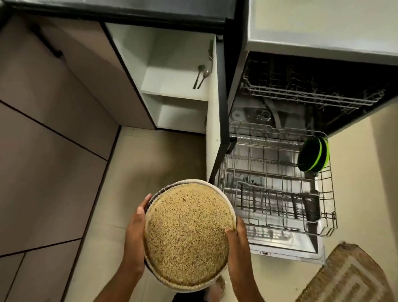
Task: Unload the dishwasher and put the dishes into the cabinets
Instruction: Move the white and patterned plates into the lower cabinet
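Far left: closed cabinet fronts [48, 123] w/ a dark handle, nothing stored there. Next, an open cabinet [180, 82] w/ two white shelves is seen; two spoons [201, 76] lie at the right edge of the upper shelf, the lower shelf shows nothing on it. Low centre, a stack of plates [188, 236] is held over the floor, approx. in front of the cabinet and well apart from it; the top plate is speckled tan, a darker rim and a pale rim are glimpsed under it, so more than one plate is judged to be carried, exact no. can't be told. The left hand [135, 236] is curled round the stack's left edge, fingers underneath, thumb on the rim; the right hand [236, 240] grips the right edge, thumb pressed on the top plate. Right of centre, the dishwasher's lower rack [278, 187] is pulled out over the open door; only a green-rimmed dark bowl or two [313, 154] is left at its far right corner, the cutlery basket looks bare. The upper rack [308, 91] appears bare too. Far right, a woven mat [347, 282] lies on the floor. Step in hand, as judged: carrying plates from rack to cabinet. Next move calls for stepping fwd, bending, and the stack being slid level onto a shelf, clear of the spoons and the cabinet's open door edge.
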### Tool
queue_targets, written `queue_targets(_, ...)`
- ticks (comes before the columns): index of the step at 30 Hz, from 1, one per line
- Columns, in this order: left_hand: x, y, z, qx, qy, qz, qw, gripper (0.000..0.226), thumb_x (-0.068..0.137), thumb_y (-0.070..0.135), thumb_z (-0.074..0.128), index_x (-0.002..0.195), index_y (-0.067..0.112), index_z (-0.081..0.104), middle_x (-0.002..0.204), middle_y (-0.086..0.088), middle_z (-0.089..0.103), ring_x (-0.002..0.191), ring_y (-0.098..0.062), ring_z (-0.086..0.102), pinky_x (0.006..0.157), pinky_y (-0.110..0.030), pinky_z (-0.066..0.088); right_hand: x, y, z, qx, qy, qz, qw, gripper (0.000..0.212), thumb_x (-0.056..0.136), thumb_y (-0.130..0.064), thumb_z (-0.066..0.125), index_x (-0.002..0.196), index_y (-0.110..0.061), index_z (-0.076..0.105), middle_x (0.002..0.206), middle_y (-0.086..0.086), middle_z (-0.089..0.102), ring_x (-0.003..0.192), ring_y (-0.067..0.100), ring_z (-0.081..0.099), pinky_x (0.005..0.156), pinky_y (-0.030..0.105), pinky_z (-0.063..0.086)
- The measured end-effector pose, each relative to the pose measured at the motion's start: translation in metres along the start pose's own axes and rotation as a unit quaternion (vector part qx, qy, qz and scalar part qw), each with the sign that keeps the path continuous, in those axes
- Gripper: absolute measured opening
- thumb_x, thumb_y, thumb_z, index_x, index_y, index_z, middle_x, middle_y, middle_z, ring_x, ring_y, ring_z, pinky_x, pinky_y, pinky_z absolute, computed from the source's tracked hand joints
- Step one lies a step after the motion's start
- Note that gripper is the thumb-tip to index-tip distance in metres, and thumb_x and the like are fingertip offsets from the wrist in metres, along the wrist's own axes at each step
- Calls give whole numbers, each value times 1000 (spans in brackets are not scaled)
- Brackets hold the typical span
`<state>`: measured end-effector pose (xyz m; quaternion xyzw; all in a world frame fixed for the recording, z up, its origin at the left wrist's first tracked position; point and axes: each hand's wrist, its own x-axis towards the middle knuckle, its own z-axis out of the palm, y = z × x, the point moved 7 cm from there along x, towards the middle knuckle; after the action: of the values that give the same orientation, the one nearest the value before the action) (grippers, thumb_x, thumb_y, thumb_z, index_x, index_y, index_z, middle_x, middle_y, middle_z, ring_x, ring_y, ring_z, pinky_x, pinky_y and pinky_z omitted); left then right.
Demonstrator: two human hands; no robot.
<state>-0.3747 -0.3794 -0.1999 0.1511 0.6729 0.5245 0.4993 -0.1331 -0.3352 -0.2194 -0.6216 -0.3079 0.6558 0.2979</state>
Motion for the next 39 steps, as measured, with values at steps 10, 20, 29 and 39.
queue_targets(10,20,20,-62,34,87,-12,996,44,79,47,72,120,55,60,131,11,62,119,-15,59,100,-40,48,16,-39,74,-34,-4,-58,998,46,100,-25,55,140,-47,48,121,-26,59,104,2,66,91,34,56)
queue_targets(20,137,70,-149,5,94,-34,995,41,83,47,67,122,51,57,129,12,61,115,-15,59,96,-45,51,90,-54,217,-7,-52,23,998,51,95,-19,63,141,-37,50,134,-5,61,119,14,62,103,35,50)
queue_targets(29,266,142,-140,105,-112,-102,983,63,92,33,62,149,37,34,136,9,50,121,-16,53,101,-42,47,173,-122,270,52,3,8,999,51,89,-7,66,135,-26,57,117,2,73,100,19,72,75,30,60)
queue_targets(39,387,130,-47,25,-142,-244,959,46,82,11,76,115,37,58,108,-7,73,92,-35,72,66,-45,61,321,-193,252,56,56,-23,997,42,95,-5,50,135,-17,56,120,6,68,98,16,68,69,27,54)
